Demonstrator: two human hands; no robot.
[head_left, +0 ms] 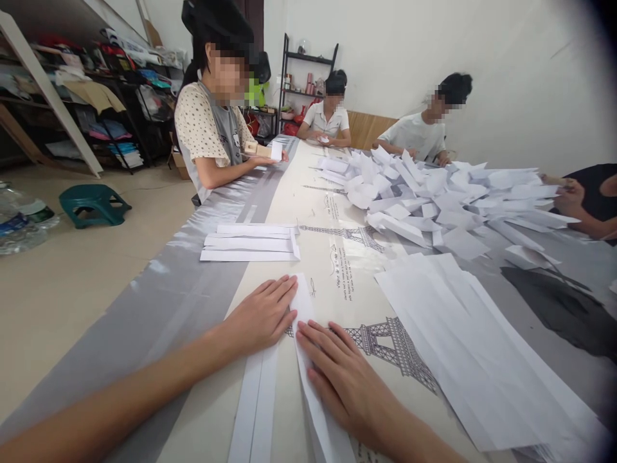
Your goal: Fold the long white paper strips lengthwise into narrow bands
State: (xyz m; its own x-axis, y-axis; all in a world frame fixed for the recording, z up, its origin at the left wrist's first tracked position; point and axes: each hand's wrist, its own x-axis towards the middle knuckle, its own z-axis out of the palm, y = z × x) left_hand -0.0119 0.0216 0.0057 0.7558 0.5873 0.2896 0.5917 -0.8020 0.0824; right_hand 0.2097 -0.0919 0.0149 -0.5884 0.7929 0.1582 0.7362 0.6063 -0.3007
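A long folded strip of white paper (304, 360) runs toward me across the printed tablecloth. My left hand (263, 315) lies flat with its fingers stretched out, their tips touching the strip's far left edge. Against the strip's right side, a bit nearer to me, my right hand (344, 370) rests with straight fingers slightly apart. Neither hand grips anything. Another creased white paper (253, 411) lies just left of the strip, partly below my left wrist. Beyond my left hand sits a row of folded paper strips (250, 243).
Flat white sheets (463, 347) are stacked at the right. A heap of folded papers (434, 199) spreads farther back. A person (216, 128) at the left edge holds a small block-like item; other people sit around the table. A green stool (94, 204) stands on the floor.
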